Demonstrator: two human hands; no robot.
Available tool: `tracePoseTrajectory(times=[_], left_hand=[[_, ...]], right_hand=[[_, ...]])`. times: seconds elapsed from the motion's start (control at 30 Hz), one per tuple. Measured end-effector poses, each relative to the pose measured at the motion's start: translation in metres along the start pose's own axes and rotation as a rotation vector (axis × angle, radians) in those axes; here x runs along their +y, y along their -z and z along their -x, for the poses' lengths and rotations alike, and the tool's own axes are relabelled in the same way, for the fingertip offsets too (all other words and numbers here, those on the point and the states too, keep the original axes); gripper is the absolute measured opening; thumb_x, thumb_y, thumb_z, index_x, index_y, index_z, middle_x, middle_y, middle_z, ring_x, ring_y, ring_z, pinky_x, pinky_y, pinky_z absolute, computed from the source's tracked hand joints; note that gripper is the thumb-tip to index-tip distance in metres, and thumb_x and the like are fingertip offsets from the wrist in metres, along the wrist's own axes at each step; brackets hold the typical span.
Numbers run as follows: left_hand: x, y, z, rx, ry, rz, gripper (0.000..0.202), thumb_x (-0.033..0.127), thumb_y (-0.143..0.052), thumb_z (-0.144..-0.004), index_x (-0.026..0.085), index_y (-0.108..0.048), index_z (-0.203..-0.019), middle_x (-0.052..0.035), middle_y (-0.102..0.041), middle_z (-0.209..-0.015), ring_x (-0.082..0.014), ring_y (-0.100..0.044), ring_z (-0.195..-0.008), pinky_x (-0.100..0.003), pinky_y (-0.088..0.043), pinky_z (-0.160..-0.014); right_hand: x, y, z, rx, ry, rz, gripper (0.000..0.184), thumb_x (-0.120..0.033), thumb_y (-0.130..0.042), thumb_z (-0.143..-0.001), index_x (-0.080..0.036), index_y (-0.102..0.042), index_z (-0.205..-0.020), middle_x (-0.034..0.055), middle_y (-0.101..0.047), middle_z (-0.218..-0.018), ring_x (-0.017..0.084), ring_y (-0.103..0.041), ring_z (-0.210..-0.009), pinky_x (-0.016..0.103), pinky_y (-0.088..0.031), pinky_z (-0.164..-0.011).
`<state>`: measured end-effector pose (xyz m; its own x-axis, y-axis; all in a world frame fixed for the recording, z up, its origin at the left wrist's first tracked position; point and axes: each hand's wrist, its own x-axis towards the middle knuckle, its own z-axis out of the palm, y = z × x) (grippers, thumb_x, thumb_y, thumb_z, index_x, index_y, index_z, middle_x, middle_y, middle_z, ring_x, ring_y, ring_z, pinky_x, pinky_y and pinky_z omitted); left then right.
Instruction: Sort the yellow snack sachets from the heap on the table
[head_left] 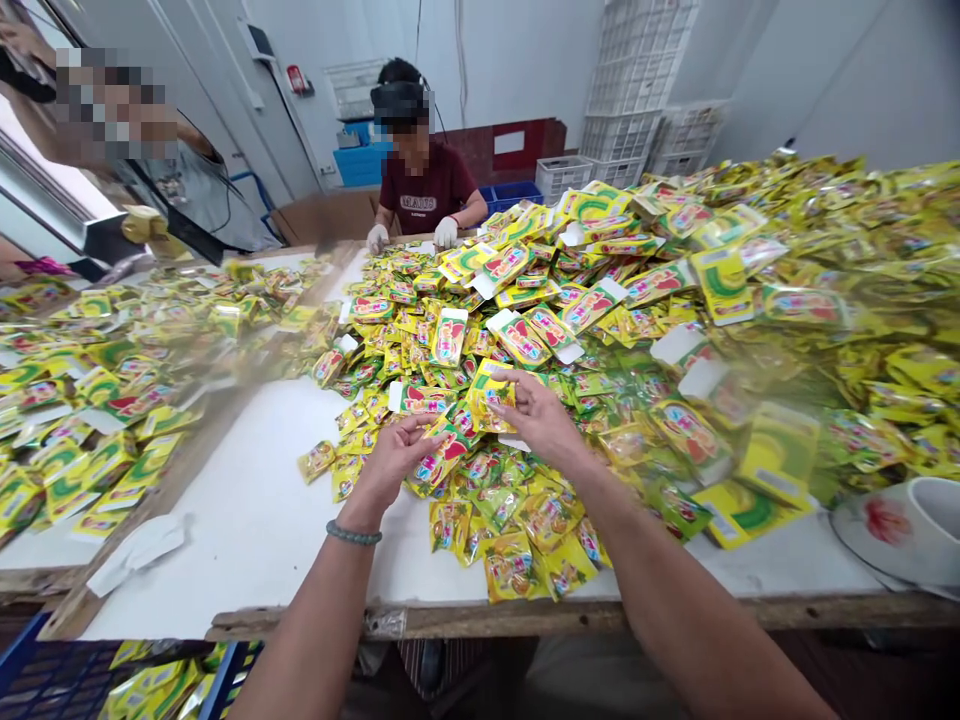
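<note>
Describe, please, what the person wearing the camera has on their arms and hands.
Both the left hand and right hand are ungloved. No sleeves show on either forearm. A dark beaded bracelet circles the left wrist; the right wrist is bare.

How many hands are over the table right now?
4: left hand and right hand on the near sachets; a co-worker's white-gloved hands, one, one, at the far edge. More may be hidden.
</note>
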<state>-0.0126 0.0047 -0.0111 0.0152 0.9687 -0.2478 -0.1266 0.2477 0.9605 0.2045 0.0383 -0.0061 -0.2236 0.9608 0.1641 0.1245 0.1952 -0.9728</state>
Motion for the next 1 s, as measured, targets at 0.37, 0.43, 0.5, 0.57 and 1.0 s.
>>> tracePoseTrajectory(times=[0.37,0.43,0.5,0.57,1.0], left_hand=[[0.002,-0.005,0.006,-0.113,0.052,-0.017,0.053,0.034,-0.09,-0.056,0.016,-0.07,-0.102,-0.0025,-0.074,-0.071,-0.0169,-0.067,-0.061,-0.026,-0.052,-0.061],[0.001,-0.007,0.007,-0.135,0.062,-0.046,0.048,0.035,-0.089,-0.056,0.016,-0.072,-0.097,-0.002,-0.073,-0.07,-0.0159,-0.065,-0.06,-0.025,-0.051,-0.061],[0.001,-0.009,0.007,-0.149,0.07,-0.081,0.044,0.035,-0.089,-0.057,0.016,-0.073,-0.093,-0.001,-0.072,-0.069,-0.0141,-0.063,-0.059,-0.024,-0.049,-0.06],[0.0,-0.01,0.006,-0.143,0.076,-0.112,0.045,0.034,-0.089,-0.057,0.016,-0.074,-0.094,0.0011,-0.068,-0.063,-0.0116,-0.059,-0.054,-0.022,-0.045,-0.056],[-0.002,-0.012,0.002,-0.116,0.14,-0.008,0.052,0.032,-0.092,-0.051,0.015,-0.072,-0.095,-0.0008,-0.072,-0.066,-0.013,-0.064,-0.057,-0.022,-0.049,-0.059]], right_hand=[[0.016,0.0,-0.004,-0.152,-0.034,0.166,0.03,-0.046,-0.065,-0.073,-0.02,-0.065,-0.087,-0.0047,-0.045,-0.064,0.012,-0.036,-0.058,0.024,-0.028,-0.056],[0.013,0.002,-0.002,-0.201,-0.006,0.242,0.024,-0.041,-0.064,-0.075,-0.019,-0.066,-0.085,-0.0046,-0.046,-0.064,0.012,-0.037,-0.059,0.024,-0.029,-0.058],[0.009,0.0,-0.001,-0.214,0.011,0.312,0.018,-0.034,-0.065,-0.076,-0.018,-0.068,-0.084,-0.0042,-0.048,-0.064,0.011,-0.04,-0.06,0.023,-0.03,-0.059],[0.006,-0.003,0.001,-0.188,0.032,0.333,0.013,-0.028,-0.067,-0.075,-0.017,-0.069,-0.083,-0.0034,-0.05,-0.066,0.011,-0.042,-0.062,0.023,-0.03,-0.06],[-0.001,-0.014,0.005,-0.114,-0.075,0.09,0.039,-0.021,-0.069,-0.068,-0.021,-0.058,-0.105,-0.0059,-0.057,-0.069,0.012,-0.055,-0.063,0.024,-0.043,-0.061]])
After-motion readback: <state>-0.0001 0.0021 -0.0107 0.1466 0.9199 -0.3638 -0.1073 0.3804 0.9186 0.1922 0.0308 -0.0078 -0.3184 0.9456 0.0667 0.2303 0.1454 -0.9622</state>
